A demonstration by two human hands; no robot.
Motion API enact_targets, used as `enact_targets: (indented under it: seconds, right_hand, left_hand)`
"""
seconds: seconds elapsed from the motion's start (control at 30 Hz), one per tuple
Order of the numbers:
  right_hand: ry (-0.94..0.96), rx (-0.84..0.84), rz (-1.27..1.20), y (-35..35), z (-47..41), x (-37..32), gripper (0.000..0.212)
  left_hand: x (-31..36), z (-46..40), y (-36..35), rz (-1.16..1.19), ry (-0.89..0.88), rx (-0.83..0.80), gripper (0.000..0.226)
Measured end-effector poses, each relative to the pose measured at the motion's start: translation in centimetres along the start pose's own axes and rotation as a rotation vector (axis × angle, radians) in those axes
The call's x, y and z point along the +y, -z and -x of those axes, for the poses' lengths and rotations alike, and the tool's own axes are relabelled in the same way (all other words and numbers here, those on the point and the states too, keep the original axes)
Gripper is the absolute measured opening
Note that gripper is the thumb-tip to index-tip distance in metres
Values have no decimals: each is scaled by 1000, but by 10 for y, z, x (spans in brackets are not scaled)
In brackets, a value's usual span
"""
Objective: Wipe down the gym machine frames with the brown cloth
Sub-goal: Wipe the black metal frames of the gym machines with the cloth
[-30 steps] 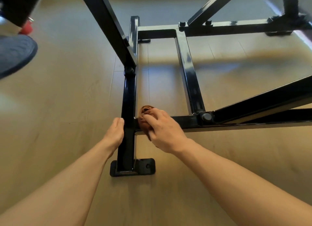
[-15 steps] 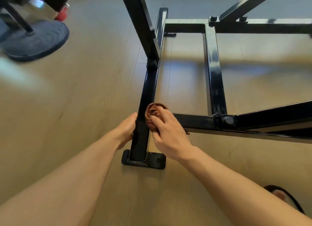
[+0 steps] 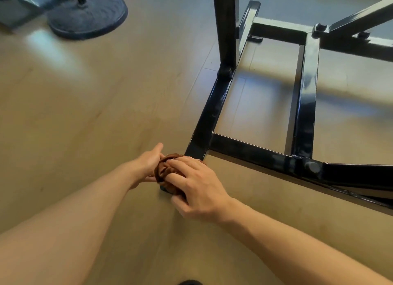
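Cloth [image 3: 164,171] bunched at near end of black frame [image 3: 209,118], low by the foot on the floor [image 3: 85,118]. Best done w/ firm pressure, rubbing round all sides of the foot, then working back up the rail so no stretch gets skipped; worth re-folding to a clean face if it looks grubby. Right hand [image 3: 195,189] lying over the brown wad from the near side, fingers curled on it, pressing it onto the end of the frame. Left hand [image 3: 148,160] just beside, touching cloth's left edge, fingers fairly straight; gripping or only steadying, can't tell. Foot itself mostly hidden under cloth & hands.
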State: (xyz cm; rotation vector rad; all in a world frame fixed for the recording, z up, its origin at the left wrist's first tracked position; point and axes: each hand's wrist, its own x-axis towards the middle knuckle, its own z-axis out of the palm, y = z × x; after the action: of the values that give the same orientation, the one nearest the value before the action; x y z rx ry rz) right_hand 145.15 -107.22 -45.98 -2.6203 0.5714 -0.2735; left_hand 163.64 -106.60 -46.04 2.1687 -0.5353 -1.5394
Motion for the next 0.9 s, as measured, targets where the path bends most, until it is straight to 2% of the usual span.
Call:
enact_targets:
  seconds: [0.1, 0.2, 0.3, 0.4, 0.47, 0.57, 0.63, 0.7, 0.9]
  right_hand:
    - [88, -32, 93, 14, -16, 35, 40]
    - [-98, 106, 175, 38, -40, 87, 37]
    - [-316, 151, 225, 61, -76, 123, 38]
    - [-400, 185, 154, 65, -94, 126, 42]
    - [-348, 175, 90, 54, -76, 105, 43]
    - [-133, 69, 111, 38, -38, 73, 42]
    - [-28, 31, 130, 40, -39, 82, 42]
    - [-12, 18, 171, 48, -57, 106, 40]
    - [-356, 225, 168, 77, -128, 178, 40]
  left_hand:
    - [2, 9, -5, 63, -6, -21, 66]
    - [19, 11, -33, 121, -12, -18, 73]
    - [24, 12, -68, 61, -32, 151, 69]
    - [19, 17, -77, -31, -105, 309, 61]
    - [21, 16, -75, 17, -56, 309, 61]
    - [25, 11, -75, -23, -54, 365, 56]
    - [23, 7, -78, -95, -86, 417, 51]
    - [19, 4, -81, -146, -128, 453, 48]
    - [14, -1, -86, -224, -178, 542, 66]
